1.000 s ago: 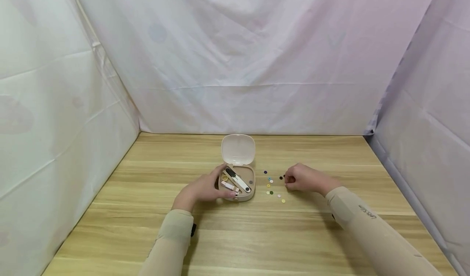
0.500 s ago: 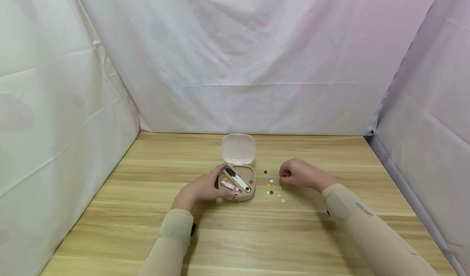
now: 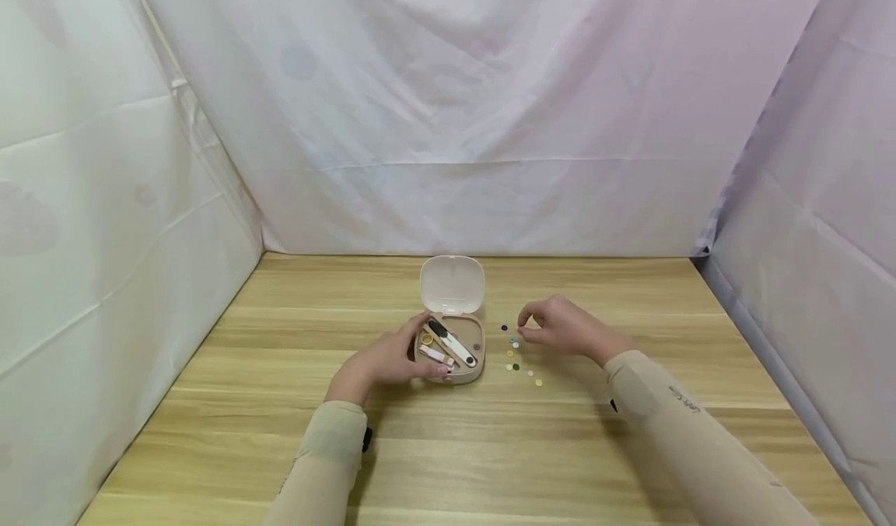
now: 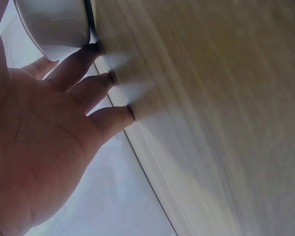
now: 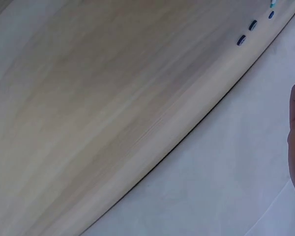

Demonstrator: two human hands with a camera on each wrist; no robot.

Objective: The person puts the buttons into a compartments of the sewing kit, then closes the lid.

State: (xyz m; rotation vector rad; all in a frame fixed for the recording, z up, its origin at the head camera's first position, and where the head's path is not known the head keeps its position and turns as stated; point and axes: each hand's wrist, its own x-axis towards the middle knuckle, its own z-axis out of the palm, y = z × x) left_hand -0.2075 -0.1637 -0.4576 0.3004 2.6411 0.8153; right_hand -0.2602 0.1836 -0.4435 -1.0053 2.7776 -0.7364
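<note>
My left hand (image 3: 392,356) holds the beige box (image 3: 448,380) at its left side, thumb at the front, fingers behind; the left wrist view shows its palm and several fingertips (image 4: 125,119) at the table. In the open box lie a black-and-white folded tool (image 3: 456,345), a small pinkish tape-like piece (image 3: 437,355), a yellow ring (image 3: 427,340) and a grey button (image 3: 477,347). My right hand (image 3: 563,327), thumb and forefinger tips together, is just right of a dark blue button (image 3: 504,327); I cannot tell whether a button is between them.
Several small buttons lie right of the box, among them a yellow one (image 3: 509,353), a dark green one (image 3: 516,367) and a pale yellow one (image 3: 538,383). The right wrist view shows dark buttons (image 5: 241,40) on the wooden table (image 5: 98,113). White cloth (image 3: 448,121) hangs around it.
My right hand has moved left and slightly away from me, toward the dark blue button; two black buttons beside it earlier are now hidden in the head view. My left hand stays on the box.
</note>
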